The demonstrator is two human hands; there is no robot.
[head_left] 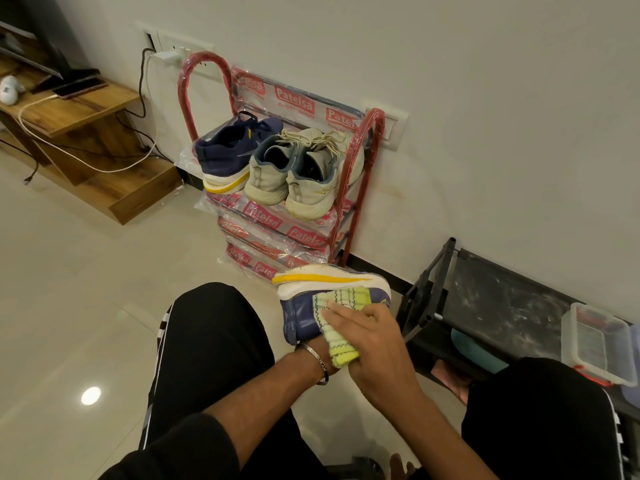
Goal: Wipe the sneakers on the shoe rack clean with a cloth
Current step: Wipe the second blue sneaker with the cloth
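Sneaker [301, 317], sole up, beside rack [277, 220]; right hand [367, 344] presses cloth [341, 303]; left grip hidden.

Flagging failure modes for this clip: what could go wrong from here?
1. The navy sneaker with yellow-striped white sole is propped sideways; the left hand is hidden behind it, so it may slip.
2. The right hand presses the yellow-green checked cloth with flat fingers; the cloth could slide off.

Floor tiles [69, 306] glossy; shoe rack [287, 233] wrapped in shiny plastic film; cabinet [79, 112] wood-grain; cloth [346, 299] woven.
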